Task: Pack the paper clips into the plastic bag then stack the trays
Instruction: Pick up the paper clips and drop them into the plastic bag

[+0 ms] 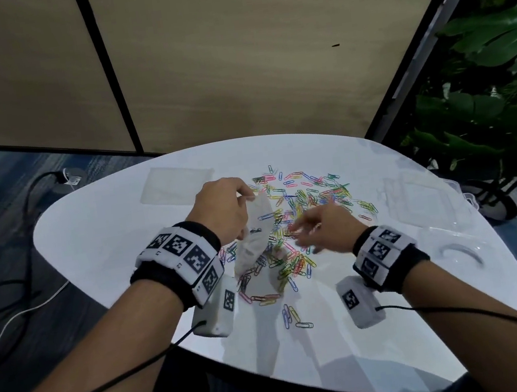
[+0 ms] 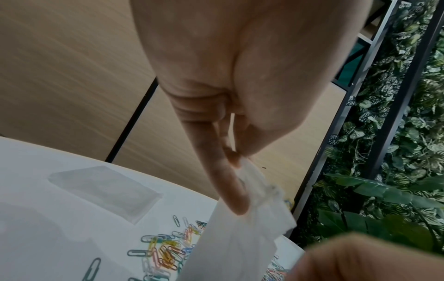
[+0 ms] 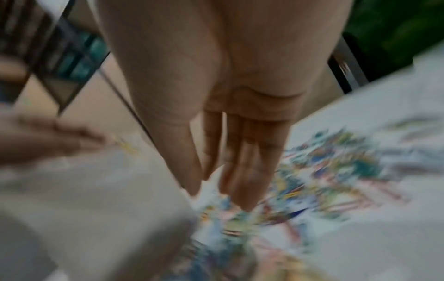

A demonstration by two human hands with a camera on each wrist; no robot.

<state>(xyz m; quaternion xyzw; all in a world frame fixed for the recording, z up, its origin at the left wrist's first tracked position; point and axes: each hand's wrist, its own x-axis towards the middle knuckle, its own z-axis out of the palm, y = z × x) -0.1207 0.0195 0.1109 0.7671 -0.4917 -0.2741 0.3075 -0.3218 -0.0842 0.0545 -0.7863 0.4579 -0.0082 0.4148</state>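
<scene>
Several coloured paper clips (image 1: 310,198) lie scattered over the middle of the white table (image 1: 123,234). My left hand (image 1: 222,210) pinches the top edge of a clear plastic bag (image 1: 256,239), which hangs down over the clips; the pinch shows in the left wrist view, where my left hand (image 2: 238,155) holds the bag (image 2: 242,237). My right hand (image 1: 308,232) hovers over the pile just right of the bag, fingers extended downward. Its wrist view is motion-blurred: my right hand (image 3: 230,190) has straight fingers above the clips (image 3: 324,180), and I see nothing held.
One clear tray (image 1: 176,187) lies at the table's far left. More clear trays (image 1: 424,202) sit at the right edge. Plants (image 1: 497,62) stand beyond the right side. Cables (image 1: 15,296) run over the floor at left.
</scene>
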